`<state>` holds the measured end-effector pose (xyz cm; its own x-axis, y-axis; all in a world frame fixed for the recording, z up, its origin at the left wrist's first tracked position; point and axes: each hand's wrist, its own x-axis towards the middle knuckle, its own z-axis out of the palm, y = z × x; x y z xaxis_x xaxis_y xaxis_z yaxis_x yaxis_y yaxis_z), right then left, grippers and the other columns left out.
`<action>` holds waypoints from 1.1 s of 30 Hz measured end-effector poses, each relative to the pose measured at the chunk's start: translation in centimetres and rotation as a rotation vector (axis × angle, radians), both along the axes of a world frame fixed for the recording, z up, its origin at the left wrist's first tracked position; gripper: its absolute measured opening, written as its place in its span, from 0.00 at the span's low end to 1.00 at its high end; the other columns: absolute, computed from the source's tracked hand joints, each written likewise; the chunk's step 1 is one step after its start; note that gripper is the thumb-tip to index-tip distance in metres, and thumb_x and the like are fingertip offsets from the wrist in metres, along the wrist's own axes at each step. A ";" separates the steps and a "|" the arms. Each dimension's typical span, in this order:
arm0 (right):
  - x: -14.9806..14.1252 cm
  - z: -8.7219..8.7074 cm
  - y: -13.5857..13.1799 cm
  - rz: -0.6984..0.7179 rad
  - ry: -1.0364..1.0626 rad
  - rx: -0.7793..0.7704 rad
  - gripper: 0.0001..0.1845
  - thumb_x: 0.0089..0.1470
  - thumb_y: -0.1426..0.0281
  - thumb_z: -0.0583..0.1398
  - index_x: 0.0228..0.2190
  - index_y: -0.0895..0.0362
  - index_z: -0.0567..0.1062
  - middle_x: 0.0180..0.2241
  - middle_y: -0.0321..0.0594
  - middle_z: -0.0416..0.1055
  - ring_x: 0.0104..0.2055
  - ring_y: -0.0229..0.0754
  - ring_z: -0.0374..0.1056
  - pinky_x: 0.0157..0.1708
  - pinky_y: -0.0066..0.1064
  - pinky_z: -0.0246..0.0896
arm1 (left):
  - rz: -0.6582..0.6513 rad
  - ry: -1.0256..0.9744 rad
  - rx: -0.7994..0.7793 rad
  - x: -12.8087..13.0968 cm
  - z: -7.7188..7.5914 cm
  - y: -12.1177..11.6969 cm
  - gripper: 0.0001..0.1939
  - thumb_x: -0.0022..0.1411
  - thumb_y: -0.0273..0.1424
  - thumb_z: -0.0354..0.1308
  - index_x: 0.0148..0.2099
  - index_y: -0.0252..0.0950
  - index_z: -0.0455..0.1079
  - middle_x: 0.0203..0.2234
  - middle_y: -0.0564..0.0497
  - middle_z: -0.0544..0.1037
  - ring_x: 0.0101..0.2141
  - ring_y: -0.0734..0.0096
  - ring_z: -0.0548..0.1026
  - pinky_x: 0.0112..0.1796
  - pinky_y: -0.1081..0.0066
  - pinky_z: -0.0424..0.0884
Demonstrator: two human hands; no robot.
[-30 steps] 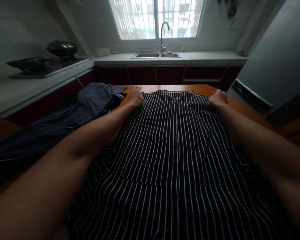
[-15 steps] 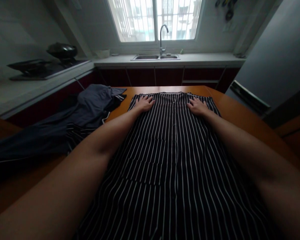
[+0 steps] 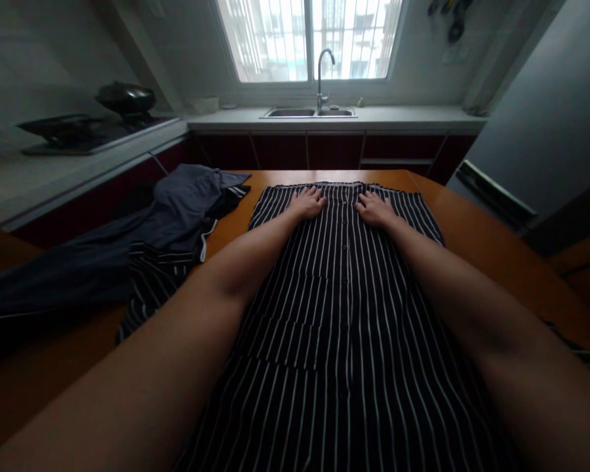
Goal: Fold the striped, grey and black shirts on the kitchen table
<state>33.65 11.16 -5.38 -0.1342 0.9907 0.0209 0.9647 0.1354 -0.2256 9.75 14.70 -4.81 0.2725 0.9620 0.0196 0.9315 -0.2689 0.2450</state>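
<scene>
From where I stand, the striped shirt (image 3: 341, 314) lies front up on the orange-brown bench (image 3: 476, 229), its near end running out of sight below. Two bare forearms reach along it, one over each side. Left of the shirt, dark grey clothes (image 3: 172, 206) are heaped loosely, with a bit of striped cloth (image 3: 152, 282) just nearer.

Toward the shirt's far edge, both hands rest palm down. The left hand (image 3: 305, 204) has its fingers (image 3: 316, 195) slightly spread and laid on the fabric, pinching nothing I can see. The right hand (image 3: 375, 210) sits likewise across the button line, its fingers also a little apart and touching the cloth. A gap separates the two hands.

Beyond the shirt and to its right stands a grey fridge (image 3: 535, 124); beyond and to its left, a pan (image 3: 54, 126) and a pot (image 3: 126, 98). Straight past the shirt are a sink (image 3: 290, 113), its tap (image 3: 319, 82) and a bright window (image 3: 275, 42).
</scene>
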 end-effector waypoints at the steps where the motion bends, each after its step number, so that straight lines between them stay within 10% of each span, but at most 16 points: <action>1: 1.8 -0.1 0.1 -0.060 -0.005 0.000 0.35 0.68 0.54 0.42 0.68 0.58 0.54 0.72 0.50 0.42 0.73 0.53 0.37 0.67 0.59 0.30 | 0.056 -0.005 0.000 -2.1 0.2 0.3 0.33 0.72 0.47 0.39 0.72 0.38 0.52 0.72 0.43 0.48 0.70 0.45 0.43 0.64 0.39 0.37; 5: 7.2 0.4 -0.8 -0.287 -0.068 0.075 0.34 0.68 0.57 0.42 0.67 0.64 0.57 0.71 0.58 0.44 0.73 0.57 0.37 0.66 0.64 0.28 | 0.209 -0.036 0.031 -9.6 1.5 -0.4 0.31 0.72 0.43 0.43 0.70 0.32 0.55 0.70 0.34 0.51 0.70 0.40 0.44 0.63 0.35 0.37; 9: 5.3 1.8 -4.7 -0.184 -0.129 0.224 0.31 0.67 0.62 0.44 0.65 0.66 0.59 0.71 0.59 0.44 0.73 0.57 0.36 0.66 0.65 0.25 | 0.224 -0.090 0.111 -12.1 3.4 -4.4 0.28 0.69 0.37 0.48 0.67 0.28 0.59 0.69 0.32 0.53 0.69 0.44 0.46 0.65 0.44 0.40; 16: -3.3 4.0 -18.3 0.170 0.016 0.151 0.31 0.66 0.60 0.46 0.66 0.58 0.60 0.71 0.53 0.44 0.73 0.55 0.36 0.67 0.63 0.29 | 0.029 -0.270 0.060 -13.5 4.5 -19.2 0.20 0.57 0.32 0.62 0.53 0.43 0.75 0.61 0.45 0.71 0.64 0.52 0.63 0.64 0.60 0.55; 24: -4.7 3.8 -31.4 0.204 0.064 -0.032 0.31 0.64 0.64 0.49 0.66 0.59 0.61 0.71 0.52 0.45 0.73 0.55 0.38 0.66 0.65 0.34 | 0.231 -0.228 0.209 -21.1 5.7 -32.7 0.14 0.60 0.36 0.56 0.49 0.47 0.75 0.54 0.47 0.75 0.56 0.53 0.72 0.61 0.62 0.62; 29: -7.9 4.2 -37.5 0.269 0.161 -0.069 0.31 0.63 0.62 0.51 0.65 0.56 0.63 0.70 0.49 0.47 0.73 0.54 0.39 0.67 0.62 0.36 | 0.607 -0.166 0.220 -25.7 4.1 -35.3 0.16 0.61 0.42 0.58 0.48 0.41 0.71 0.46 0.39 0.77 0.51 0.42 0.75 0.53 0.52 0.68; 33: -10.9 4.1 -41.2 0.353 0.204 -0.087 0.31 0.62 0.60 0.52 0.65 0.52 0.64 0.70 0.45 0.47 0.73 0.54 0.38 0.68 0.60 0.35 | 0.710 -0.661 0.109 -25.8 3.3 -34.3 0.22 0.57 0.36 0.65 0.53 0.41 0.68 0.46 0.41 0.78 0.49 0.49 0.77 0.49 0.58 0.72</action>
<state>22.78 -30.04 -1.30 -0.4681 0.8837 0.0006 0.7965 0.4222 -0.4328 -16.06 -19.55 -1.55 -0.4675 0.8820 0.0591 0.5696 0.2494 0.7831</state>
